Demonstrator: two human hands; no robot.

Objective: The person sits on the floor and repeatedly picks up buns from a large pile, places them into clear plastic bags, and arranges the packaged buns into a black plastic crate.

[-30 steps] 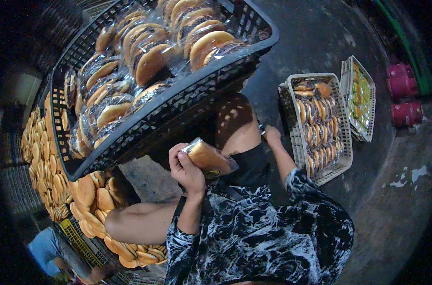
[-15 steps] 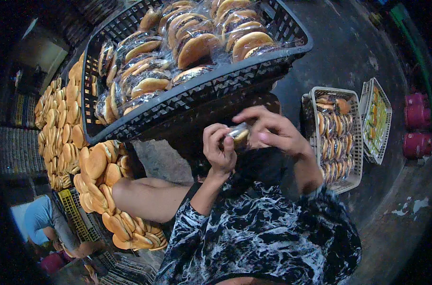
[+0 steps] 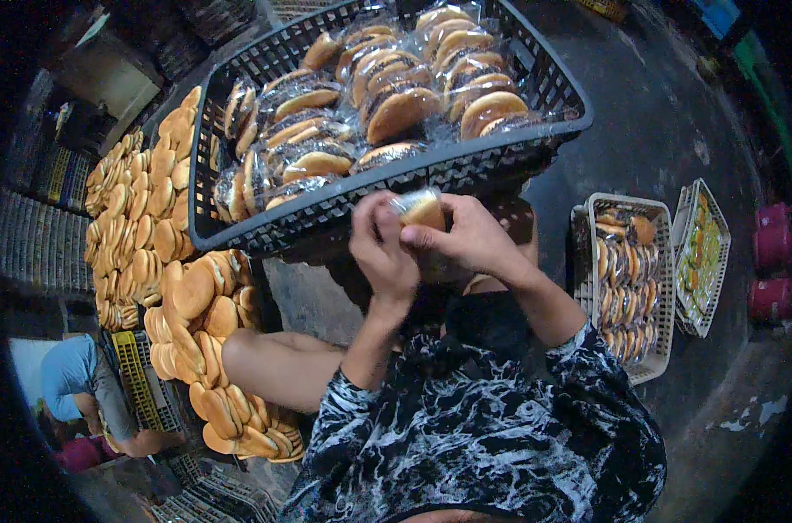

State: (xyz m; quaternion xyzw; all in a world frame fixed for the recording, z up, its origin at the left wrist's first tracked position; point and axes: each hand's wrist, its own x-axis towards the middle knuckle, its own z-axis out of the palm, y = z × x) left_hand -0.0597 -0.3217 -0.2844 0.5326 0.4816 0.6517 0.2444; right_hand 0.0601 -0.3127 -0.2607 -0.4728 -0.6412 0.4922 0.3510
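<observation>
A filled bun (image 3: 424,209) in clear plastic film is between my hands, just below the near rim of the black crate (image 3: 387,183). My right hand (image 3: 476,237) grips it, the thumb underneath and the fingers curled behind. At the bun's left end is my left hand (image 3: 384,257), its fingers bent and blurred by motion; whether they grip the film I cannot make out. The crate holds rows of wrapped buns (image 3: 400,109) with a dark filling, standing on edge.
Large piles of unwrapped buns (image 3: 135,218) lie to the left, reaching my bare leg (image 3: 283,366). On the right stand a pale crate (image 3: 666,288) of wrapped buns and another pale crate (image 3: 708,253) with green-yellow contents. A person in blue (image 3: 69,375) bends at the far left.
The bun has moved up toward the crate and its hold has shifted from my left hand to my right, which has closed on it. The view has shifted slightly.
</observation>
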